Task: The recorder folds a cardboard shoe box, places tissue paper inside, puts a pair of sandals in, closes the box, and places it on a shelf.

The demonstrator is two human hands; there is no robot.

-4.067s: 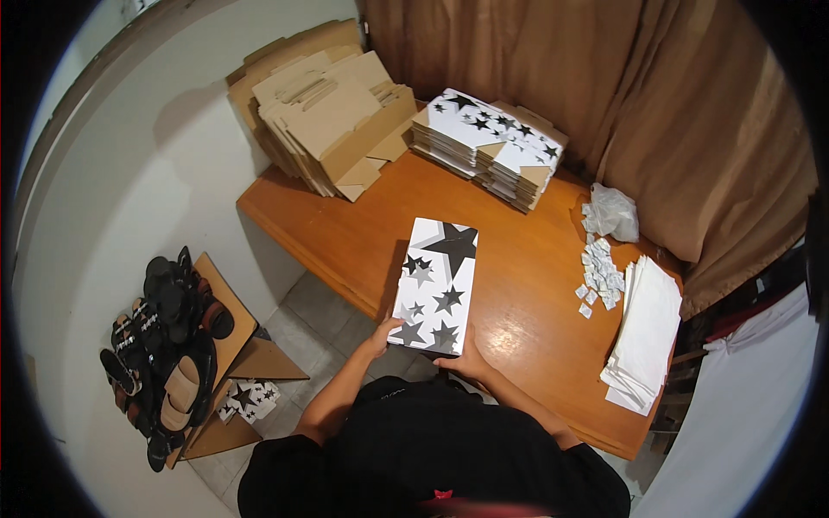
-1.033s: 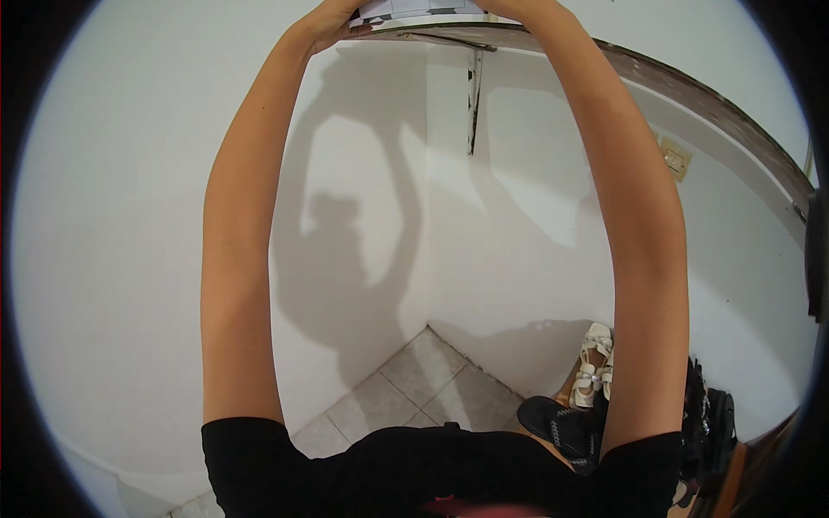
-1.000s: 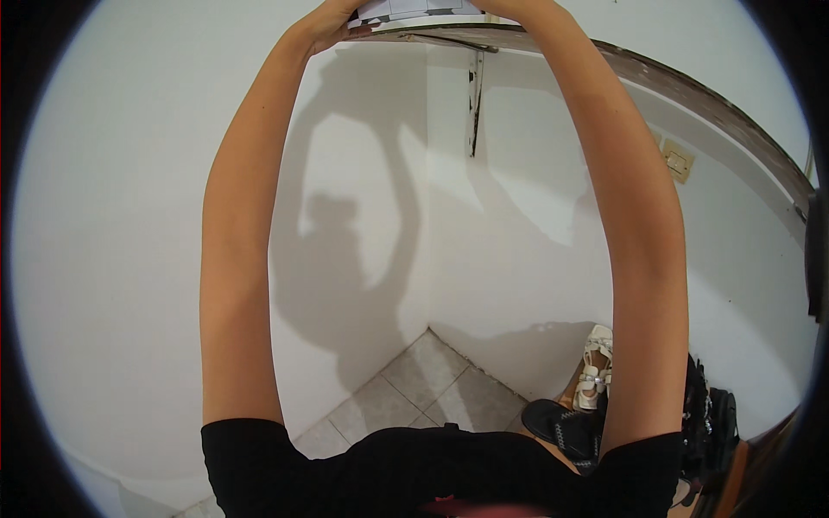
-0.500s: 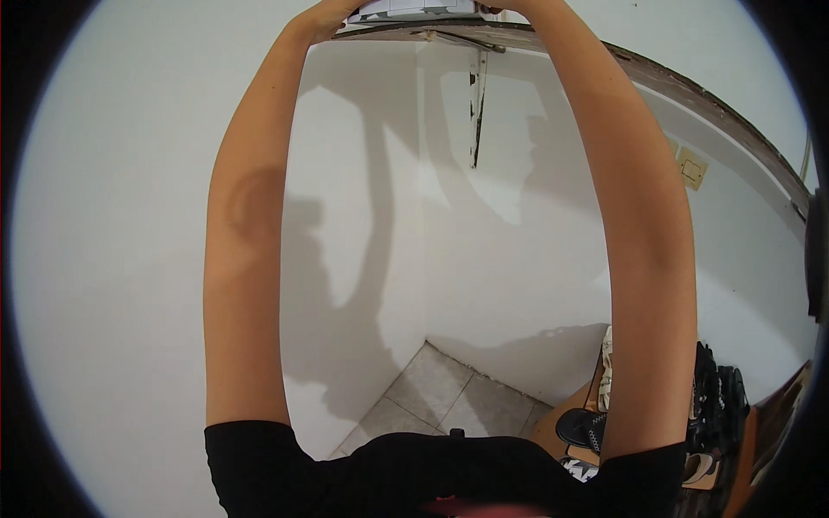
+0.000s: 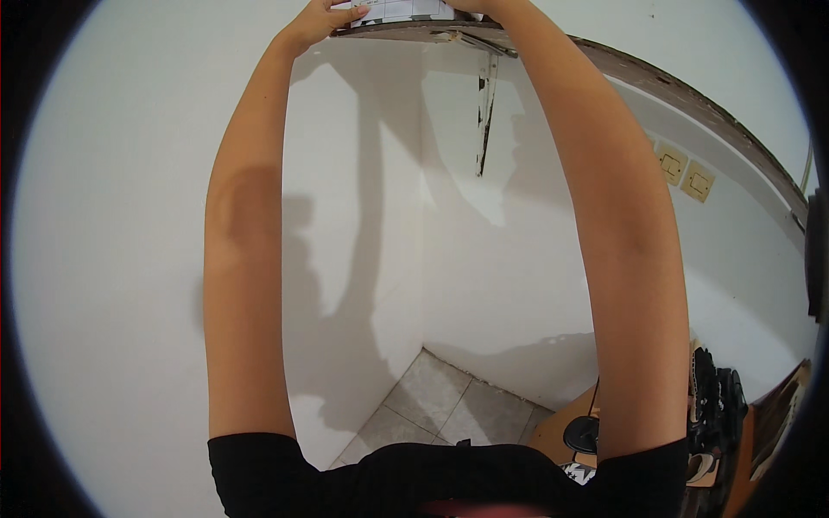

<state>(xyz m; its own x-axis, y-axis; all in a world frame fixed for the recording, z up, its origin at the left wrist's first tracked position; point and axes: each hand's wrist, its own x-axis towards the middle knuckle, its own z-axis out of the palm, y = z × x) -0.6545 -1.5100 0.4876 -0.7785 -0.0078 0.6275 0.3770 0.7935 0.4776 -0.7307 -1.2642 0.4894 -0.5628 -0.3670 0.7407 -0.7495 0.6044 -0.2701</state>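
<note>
Left hand [image 5: 315,26] and right hand [image 5: 477,5] reaching, white box [image 5: 406,9] between their fingers [image 5: 348,15]
Shelf [image 5: 393,32] running just below; I cannot tell their grip; uneven pushing could be tipping the box

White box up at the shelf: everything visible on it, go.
Only a strip of the white box shows, cut off by the frame top: a side, apparently cardboard, with thin printed lines and dark patches along its lower edge. It sits roughly level just above the shelf's front edge. Left hand fingers touch its left end; right hand is at its right.
</note>
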